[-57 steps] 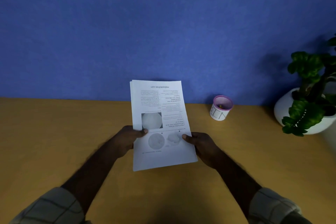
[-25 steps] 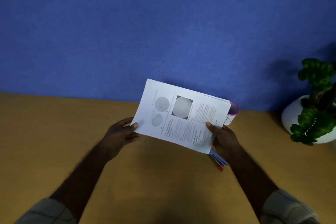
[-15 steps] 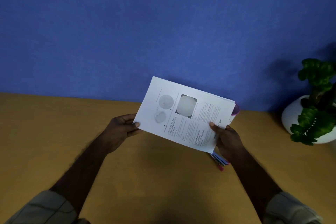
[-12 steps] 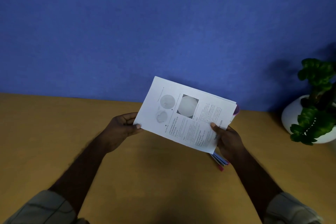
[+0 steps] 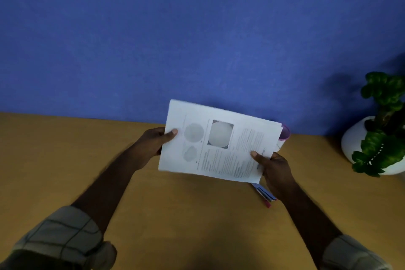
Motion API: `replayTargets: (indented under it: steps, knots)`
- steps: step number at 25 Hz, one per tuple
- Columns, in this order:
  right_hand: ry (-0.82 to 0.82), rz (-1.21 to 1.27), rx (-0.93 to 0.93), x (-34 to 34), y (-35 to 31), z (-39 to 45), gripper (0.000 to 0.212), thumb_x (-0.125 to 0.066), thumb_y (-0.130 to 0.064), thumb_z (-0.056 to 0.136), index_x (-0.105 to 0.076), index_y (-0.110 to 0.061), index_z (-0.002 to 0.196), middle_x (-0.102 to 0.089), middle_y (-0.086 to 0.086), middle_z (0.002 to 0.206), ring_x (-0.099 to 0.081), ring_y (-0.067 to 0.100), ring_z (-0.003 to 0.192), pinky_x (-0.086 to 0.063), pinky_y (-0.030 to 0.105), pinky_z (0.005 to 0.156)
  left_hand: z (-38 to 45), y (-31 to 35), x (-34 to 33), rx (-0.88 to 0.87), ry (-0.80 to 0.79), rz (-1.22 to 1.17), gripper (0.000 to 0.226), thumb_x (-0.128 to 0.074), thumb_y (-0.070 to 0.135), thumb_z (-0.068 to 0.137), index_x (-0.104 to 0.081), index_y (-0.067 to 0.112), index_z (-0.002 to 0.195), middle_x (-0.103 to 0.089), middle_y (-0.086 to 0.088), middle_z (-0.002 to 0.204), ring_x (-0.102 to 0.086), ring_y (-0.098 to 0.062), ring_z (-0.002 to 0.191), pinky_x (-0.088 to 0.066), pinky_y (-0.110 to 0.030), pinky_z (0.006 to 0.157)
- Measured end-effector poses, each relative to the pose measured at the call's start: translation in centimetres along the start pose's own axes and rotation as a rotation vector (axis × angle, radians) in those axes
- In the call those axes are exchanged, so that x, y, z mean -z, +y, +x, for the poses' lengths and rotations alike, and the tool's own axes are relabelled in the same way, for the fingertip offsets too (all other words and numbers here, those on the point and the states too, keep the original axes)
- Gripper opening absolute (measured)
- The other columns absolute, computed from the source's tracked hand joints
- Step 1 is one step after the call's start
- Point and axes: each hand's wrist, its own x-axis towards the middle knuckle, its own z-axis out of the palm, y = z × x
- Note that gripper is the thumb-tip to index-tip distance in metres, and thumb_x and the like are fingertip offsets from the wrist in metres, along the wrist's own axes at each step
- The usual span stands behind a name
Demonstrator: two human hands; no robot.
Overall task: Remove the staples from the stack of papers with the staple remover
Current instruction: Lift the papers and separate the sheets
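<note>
Head view: the stack of papers (image 5: 221, 144) has turned further toward level and sits slightly lower than half a second ago, held above the table (image 5: 65, 160). The left hand (image 5: 153, 142) and right hand (image 5: 274, 169) pinch opposite edges. Behind the papers, a cup (image 5: 284, 135) is partly hidden; a potted plant (image 5: 381, 129) stands well right. Blue-pink items (image 5: 264, 193) lie beneath.

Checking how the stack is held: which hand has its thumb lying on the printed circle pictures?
The left hand: its thumb lies on the stack of papers beside the round pictures. The right hand pinches the opposite text end.
</note>
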Motion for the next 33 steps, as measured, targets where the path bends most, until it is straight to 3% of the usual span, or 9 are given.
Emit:
replayTargets:
  steps: [6,10,14,17,20,22,27,30,33]
  knots:
    - [0.037,-0.264,0.112,-0.6,0.3,-0.8,0.02,-0.07,-0.005,0.085,-0.073,-0.02,0.098,-0.076,-0.001,0.102,-0.074,0.017,0.087,-0.059,0.025,0.064,0.1,-2.5,-2.2,-0.065,0.121,0.058,0.03,-0.07,0.028,0.091,-0.071,0.014,0.118,-0.074,-0.002,0.117,-0.07,-0.025,0.106,-0.056,-0.046,0.091]
    - [0.056,-0.27,0.15,-0.9,1.1,-1.5,0.025,-0.073,-0.005,0.082,-0.072,-0.021,0.1,-0.076,-0.002,0.1,-0.073,0.016,0.089,-0.061,0.03,0.069,-0.8,-4.9,-3.1,-0.162,0.155,-0.065,0.033,-0.078,0.019,0.084,-0.072,0.021,0.116,-0.075,0.001,0.115,-0.072,-0.017,0.104,-0.059,-0.031,0.08]
    - [0.027,-0.254,0.138,-0.5,2.5,-2.6,0.033,-0.076,-0.008,0.08,-0.066,-0.013,0.111,-0.074,0.007,0.104,-0.072,0.025,0.094,-0.06,0.046,0.074,-1.2,-6.4,-4.0,-0.158,0.276,-0.108,0.04,-0.088,0.021,0.071,-0.075,0.024,0.109,-0.075,0.006,0.106,-0.072,-0.006,0.088,-0.054,-0.016,0.067]
    - [0.019,-0.263,0.144,-0.9,2.8,-2.8,0.039,-0.078,-0.024,0.076,-0.066,-0.016,0.112,-0.074,0.007,0.104,-0.072,0.026,0.093,-0.061,0.047,0.073,-1.3,-7.0,-5.3,-0.146,0.362,-0.2,0.04,-0.089,0.031,0.069,-0.075,0.027,0.107,-0.076,0.008,0.102,-0.072,-0.008,0.085,-0.056,-0.02,0.065]
    - [0.034,-0.19,0.144,-1.6,2.5,-2.7,0.033,-0.075,-0.035,0.08,-0.07,-0.019,0.108,-0.074,0.009,0.102,-0.072,0.03,0.092,-0.061,0.049,0.072,-1.0,-7.1,-6.2,-0.145,0.444,-0.268,0.016,-0.08,0.03,0.082,-0.078,0.027,0.097,-0.077,0.006,0.098,-0.073,-0.012,0.086,-0.056,-0.023,0.065]
    - [0.048,-0.196,0.164,-2.0,2.3,-2.8,0.03,-0.064,-0.043,0.088,-0.071,-0.02,0.105,-0.073,0.01,0.098,-0.071,0.031,0.089,-0.061,0.048,0.072,-0.8,-6.7,-6.5,-0.132,0.454,-0.308,0.006,-0.074,0.028,0.088,-0.079,0.027,0.091,-0.078,0.005,0.093,-0.073,-0.012,0.081,-0.055,-0.022,0.059]
    - [0.088,-0.218,0.149,-2.7,1.8,-2.7,0.052,-0.038,-0.059,0.091,-0.074,-0.022,0.099,-0.072,0.011,0.092,-0.071,0.032,0.08,-0.057,0.039,0.064,-0.5,-6.0,-6.5,-0.121,0.45,-0.308,0.007,-0.073,0.022,0.089,-0.079,0.025,0.091,-0.078,0.004,0.095,-0.072,-0.011,0.08,-0.057,-0.025,0.062]
    - [0.134,-0.218,0.109,-3.0,1.6,-2.4,0.054,-0.037,-0.063,0.088,-0.074,-0.025,0.094,-0.073,0.009,0.09,-0.071,0.032,0.078,-0.056,0.039,0.063,-0.3,-5.8,-6.6,-0.126,0.466,-0.343,0.008,-0.071,0.021,0.091,-0.078,0.023,0.09,-0.077,0.003,0.088,-0.072,-0.01,0.071,-0.055,-0.023,0.054]
    - [0.177,-0.226,0.098,-3.2,1.5,-2.3,0.046,-0.044,-0.062,0.085,-0.075,-0.027,0.088,-0.073,0.005,0.086,-0.07,0.03,0.074,-0.055,0.035,0.061,-0.1,-5.9,-6.4,-0.131,0.482,-0.307,0.007,-0.072,0.023,0.09,-0.078,0.023,0.091,-0.077,0.001,0.091,-0.072,-0.014,0.076,-0.055,-0.026,0.057]
